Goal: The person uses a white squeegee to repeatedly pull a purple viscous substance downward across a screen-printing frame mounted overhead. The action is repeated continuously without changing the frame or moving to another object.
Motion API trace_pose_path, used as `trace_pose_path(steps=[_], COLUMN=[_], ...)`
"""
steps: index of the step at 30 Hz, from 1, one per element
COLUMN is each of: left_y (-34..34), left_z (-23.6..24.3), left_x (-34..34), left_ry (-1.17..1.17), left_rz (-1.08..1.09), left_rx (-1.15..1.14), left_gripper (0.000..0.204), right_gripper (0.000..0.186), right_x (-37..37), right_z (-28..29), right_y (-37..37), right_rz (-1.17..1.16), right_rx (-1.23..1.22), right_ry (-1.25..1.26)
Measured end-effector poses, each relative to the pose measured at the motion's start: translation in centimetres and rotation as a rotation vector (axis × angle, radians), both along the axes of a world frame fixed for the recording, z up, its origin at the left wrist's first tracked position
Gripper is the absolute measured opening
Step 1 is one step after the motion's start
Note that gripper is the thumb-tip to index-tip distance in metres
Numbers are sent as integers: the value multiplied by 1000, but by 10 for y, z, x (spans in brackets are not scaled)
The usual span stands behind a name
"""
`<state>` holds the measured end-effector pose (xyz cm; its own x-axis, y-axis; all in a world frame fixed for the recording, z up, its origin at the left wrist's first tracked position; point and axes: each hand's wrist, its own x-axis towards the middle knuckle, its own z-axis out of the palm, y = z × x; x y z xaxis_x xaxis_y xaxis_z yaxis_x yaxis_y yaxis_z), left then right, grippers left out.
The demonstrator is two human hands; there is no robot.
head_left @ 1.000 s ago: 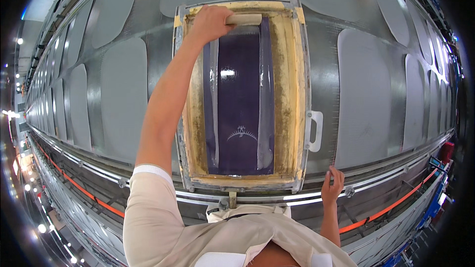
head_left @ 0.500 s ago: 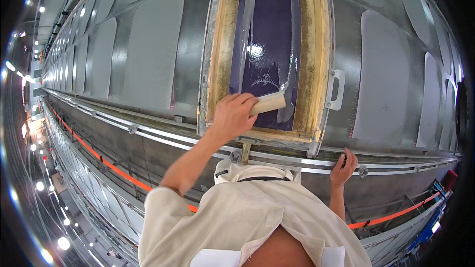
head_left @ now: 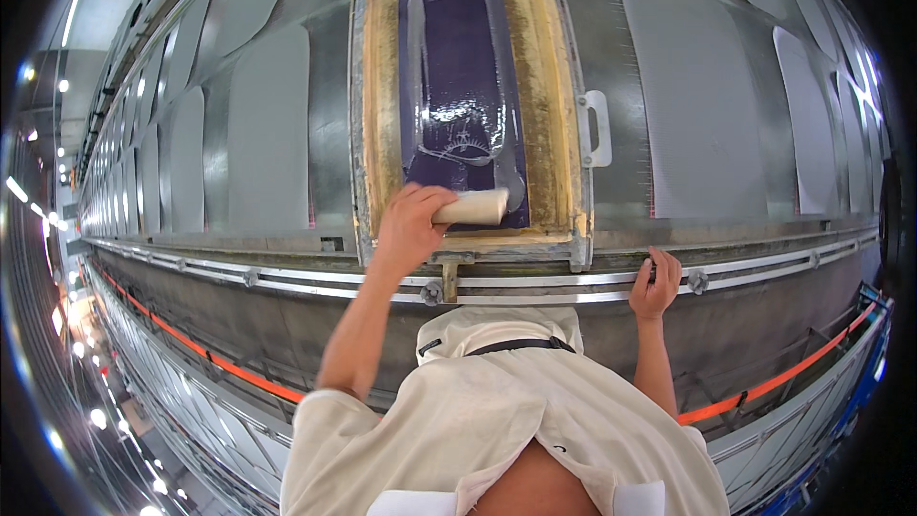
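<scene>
My left hand point(head_left: 413, 222) is closed around a pale squeegee point(head_left: 478, 208), which lies across the near end of a framed printing screen point(head_left: 564, 124). Inside the frame, the dark purple mesh point(head_left: 449, 38) carries a curved printed mark. Wet, glossy ink point(head_left: 416, 48) runs in streaks along both long sides and below the mark. Over by the metal rail, to the right of the frame, my right hand point(head_left: 657, 285) has its fingers curled in. A small dark spot shows between its thumb and fingers; what it is I cannot make out.
Grey rounded panels point(head_left: 258, 124) lie in rows on the long metal table, left and right of the screen. A white handle point(head_left: 598, 129) sticks out from the frame's right side. Metal rails point(head_left: 535, 289) run along the table's near edge. An orange strip point(head_left: 191, 344) passes behind me.
The squeegee has come nearer to me, to the near end of the mesh, in my left hand. The screen and panels sit further left in view. My right hand stays by the rail.
</scene>
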<state>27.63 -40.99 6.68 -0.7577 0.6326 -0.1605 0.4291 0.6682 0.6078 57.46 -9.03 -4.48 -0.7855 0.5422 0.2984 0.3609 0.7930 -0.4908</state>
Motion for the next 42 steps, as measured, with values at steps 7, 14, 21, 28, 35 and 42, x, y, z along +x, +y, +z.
trace_pose_path(steps=[7,14,21,28,35,42], left_y=[73,62,47,45,58,49], left_z=[-10,-19,12,-21,-31,-16], left_x=[-79,-96,-128,-199,-149,-151], left_ry=[210,252,35,271,298,111], left_rz=[-904,-1051,-110,421,379,-99], left_rx=[12,-66,-502,-442,-487,-171], left_gripper=[34,38,28,37,26,26], right_gripper=[23,19,21,20,18,28], right_x=[-1,-2,-3,-3,-4,-189], right_z=[-4,0,4,4,5,56], right_y=[3,-2,-3,-2,1,16], right_rz=[10,-32,-21,2,-29,-90], right_rx=[-17,-3,-26,-33,-94,-587], right_ry=[14,-81,-111,-75,-116,88])
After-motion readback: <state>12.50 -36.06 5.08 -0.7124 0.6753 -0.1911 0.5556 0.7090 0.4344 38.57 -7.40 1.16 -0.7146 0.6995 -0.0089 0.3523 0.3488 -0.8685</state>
